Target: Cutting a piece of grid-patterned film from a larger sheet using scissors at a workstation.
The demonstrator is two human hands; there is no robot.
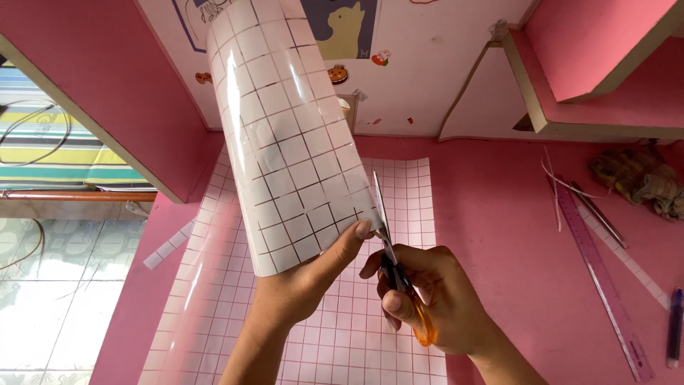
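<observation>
Both my forearms rise from the bottom edge toward the middle of the view; my left hand (306, 274) pinches the lower right corner of a curled clear gridded sheet (285, 135), thumb tip on its front face and the other fingers hidden behind it, so it is clamped on the film; the sheet stands nearly upright, bowed into a half tube, its top passing out of view; just beside it my right hand (427, 299) is closed round the orange handles of a pair of scissors (388, 239), fingers through the loops, blades pointing up along the sheet's right edge; whether the blades bite the film or only lie against it I cannot tell; under both hands a larger gridded sheet (399, 192) lies flat on the pink desk (513, 235); a narrow gridded strip (167, 246) lies at the desk's left edge; well apart on the right lie a purple ruler (605, 278), a slim metal tool (602, 214), a dark pen (675, 324) and a crumpled brownish cloth (641, 178); a pink shelf (591, 78) hangs above that corner, and a white back wall (427, 78) carries small stickers; nothing stands between my hands and the raised sheet.
</observation>
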